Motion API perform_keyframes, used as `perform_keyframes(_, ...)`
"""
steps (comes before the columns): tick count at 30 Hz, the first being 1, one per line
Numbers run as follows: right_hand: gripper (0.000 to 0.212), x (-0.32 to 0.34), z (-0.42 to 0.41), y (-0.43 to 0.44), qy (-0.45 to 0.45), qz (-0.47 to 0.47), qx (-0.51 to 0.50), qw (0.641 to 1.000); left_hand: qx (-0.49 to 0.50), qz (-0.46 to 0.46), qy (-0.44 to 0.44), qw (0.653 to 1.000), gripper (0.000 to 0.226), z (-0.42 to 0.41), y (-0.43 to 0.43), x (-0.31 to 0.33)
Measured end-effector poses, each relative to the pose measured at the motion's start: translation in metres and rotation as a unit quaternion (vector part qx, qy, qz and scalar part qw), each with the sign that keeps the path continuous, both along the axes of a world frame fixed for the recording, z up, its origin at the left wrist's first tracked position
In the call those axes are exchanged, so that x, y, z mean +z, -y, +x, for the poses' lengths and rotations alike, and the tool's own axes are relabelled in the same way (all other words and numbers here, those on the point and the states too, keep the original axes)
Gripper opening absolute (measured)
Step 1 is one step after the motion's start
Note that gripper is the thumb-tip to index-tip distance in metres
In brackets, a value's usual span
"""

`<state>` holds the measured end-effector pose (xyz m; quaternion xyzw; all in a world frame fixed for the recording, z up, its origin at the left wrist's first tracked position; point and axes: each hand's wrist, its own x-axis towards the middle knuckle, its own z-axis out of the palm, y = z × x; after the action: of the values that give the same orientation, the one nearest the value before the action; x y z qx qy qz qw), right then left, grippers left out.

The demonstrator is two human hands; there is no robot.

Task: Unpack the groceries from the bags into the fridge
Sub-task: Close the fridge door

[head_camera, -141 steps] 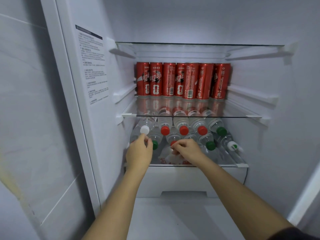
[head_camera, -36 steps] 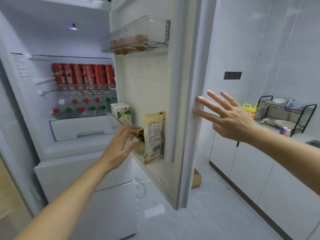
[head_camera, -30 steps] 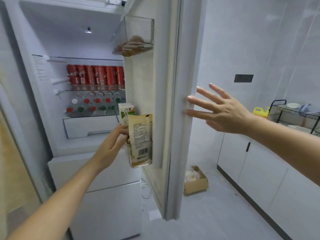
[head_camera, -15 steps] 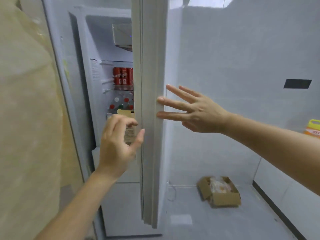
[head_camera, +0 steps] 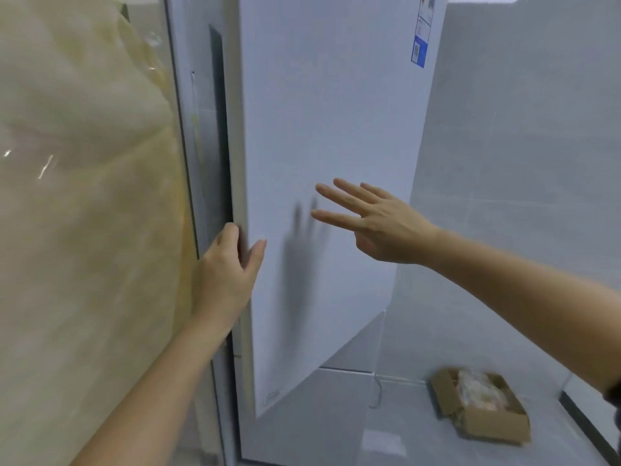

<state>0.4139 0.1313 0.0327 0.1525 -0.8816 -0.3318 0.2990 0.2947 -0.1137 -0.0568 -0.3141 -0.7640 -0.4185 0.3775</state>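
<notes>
Nearest the camera, two bare forearms reach forward from the lower corners of the view. The left hand (head_camera: 226, 277) grips the free vertical edge of the fridge door (head_camera: 329, 163): its fingers (head_camera: 228, 235) curl behind the edge into the dark gap, while the thumb lies flat on the white front face. The right hand (head_camera: 376, 223) is open and empty, fingers spread and pointing left, hovering just in front of the door's face; whether the fingertips touch it cannot be told, though their shadow falls on the panel just beside them.

The door is nearly shut, leaving only a narrow dark slit along its left edge, so nothing of the groceries inside the fridge can be seen. A blue and white label (head_camera: 421, 35) sits near the door's top right corner. Left of the fridge stands a glossy, yellowish marbled wall panel (head_camera: 84, 196).

Farther back, on the grey tiled floor (head_camera: 336, 432) near the wall on the right, lies an open cardboard box (head_camera: 480, 405) holding something wrapped in clear plastic, blurred. A thin cord (head_camera: 378, 391) hangs down beside the fridge's lower corner.
</notes>
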Motion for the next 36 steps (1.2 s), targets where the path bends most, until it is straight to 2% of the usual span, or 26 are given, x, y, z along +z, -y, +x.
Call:
perform_keyframes(4, 0.092, -0.009, -0.048, -0.019, 0.017, -0.003, -0.07, 0.997, 0.001, 0.005, 0.023, 1.0, 0.036, -0.063, 0.007, -0.001)
perform_keyframes(10, 0.121, -0.012, -0.124, -0.032, 0.022, -0.024, -0.158, 0.987, -0.009, -0.005, 0.09, 0.996, 0.037, -0.152, 0.004, 0.0)
perform_keyframes(13, 0.128, -0.012, -0.154, -0.034, 0.017, -0.03, -0.196, 0.98, -0.016, -0.001, 0.115, 0.993, 0.038, -0.187, -0.003, 0.001)
perform_keyframes(20, 0.133, -0.021, -0.208, -0.039, 0.007, -0.04, -0.253, 0.967, -0.018, 0.014, 0.181, 0.983, 0.035, -0.253, -0.031, 0.002)
perform_keyframes(26, 0.131, -0.028, -0.243, -0.042, -0.007, -0.046, -0.289, 0.956, -0.002, 0.004, 0.236, 0.972, 0.071, -0.285, -0.069, 0.001)
perform_keyframes(36, 0.13, -0.032, -0.285, -0.047, -0.01, -0.058, -0.353, 0.934, 0.003, -0.04, 0.272, 0.961, 0.072, -0.329, -0.101, 0.014)
